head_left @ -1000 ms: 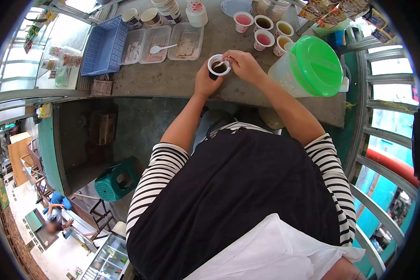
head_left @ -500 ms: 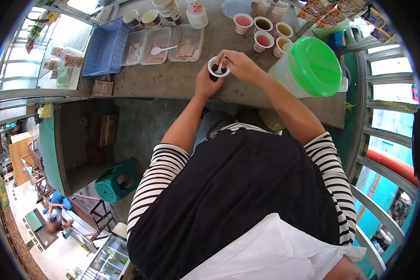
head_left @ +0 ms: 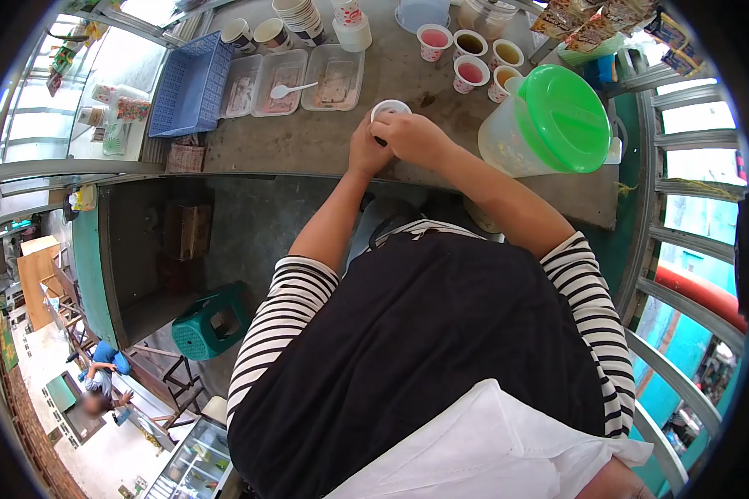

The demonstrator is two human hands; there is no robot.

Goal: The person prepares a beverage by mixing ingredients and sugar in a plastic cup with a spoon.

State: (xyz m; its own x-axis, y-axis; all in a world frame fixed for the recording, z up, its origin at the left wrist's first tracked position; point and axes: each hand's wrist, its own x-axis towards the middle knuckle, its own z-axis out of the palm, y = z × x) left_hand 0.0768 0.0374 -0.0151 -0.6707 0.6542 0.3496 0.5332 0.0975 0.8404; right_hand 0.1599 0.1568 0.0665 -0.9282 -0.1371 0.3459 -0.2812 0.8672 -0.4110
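Note:
A small paper cup [head_left: 391, 106] with a white rim and dark contents stands at the counter's front edge. My left hand [head_left: 364, 151] is wrapped round its side. My right hand [head_left: 414, 138] is closed over the cup's near rim, fingers curled, covering most of the opening. Half a second ago these fingers pinched a white plastic spoon standing in the cup; the hand now hides it. To the right are several filled paper cups, among them a pink one [head_left: 469, 73], a dark one [head_left: 471, 43] and an orange one [head_left: 503, 81].
A clear tub with a green lid [head_left: 567, 116] stands to the right. Shallow plastic trays [head_left: 331, 76], one with a white spoon [head_left: 293, 89], lie left, beside a blue basket [head_left: 188, 91]. Stacked cups [head_left: 298, 18] are behind. A green stool [head_left: 208, 326] is below; a person [head_left: 101, 384] sits farther off.
My right hand has come lower and nearer over the cup, its wrist turned, so the spoon is covered. My left hand stays round the cup.

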